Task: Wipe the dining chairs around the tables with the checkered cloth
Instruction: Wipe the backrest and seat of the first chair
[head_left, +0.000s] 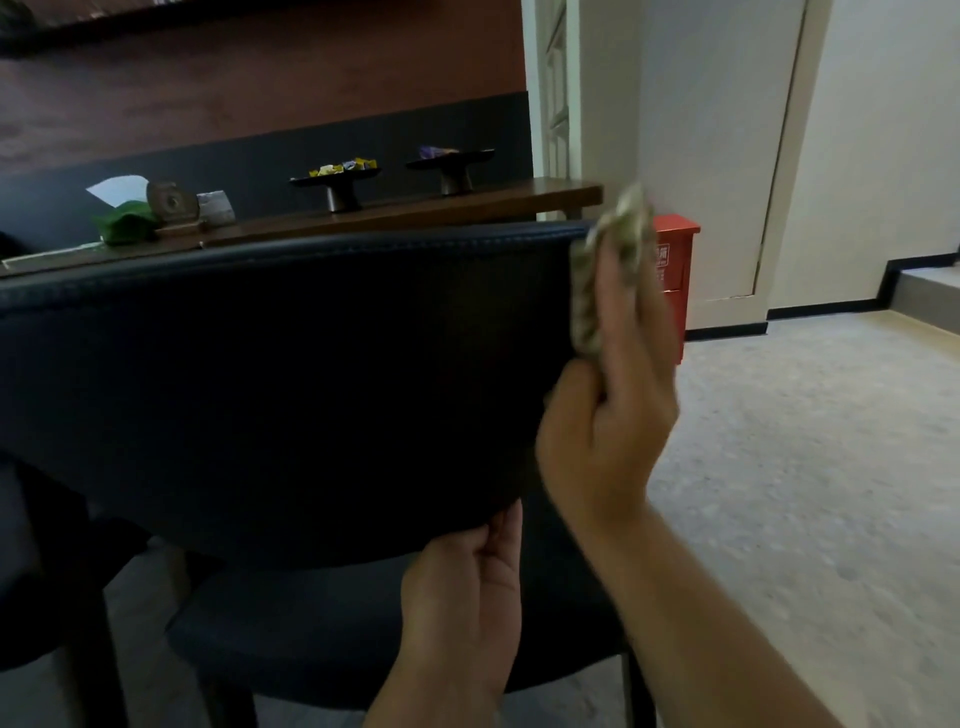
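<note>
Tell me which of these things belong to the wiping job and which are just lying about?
Job: chair, cloth, right hand, left hand.
Lying about: table, two candy stands, tissue box, red cabinet.

A chair backrest (280, 364) filled the left and centre of the frame, its seat (322, 634) below it. The right hand (618, 415) pressed the checkered cloth (608, 270) against the backrest's right edge, centre right. The left hand (467, 597) gripped the backrest's lower rim at bottom centre. Behind the backrest ran the counter (467, 208), carrying two footed trays (337, 187) at upper centre and a tissue box (124, 218) at upper left. A cabinet (675, 270) stood on the floor (810, 467) behind the cloth, right of centre.
</note>
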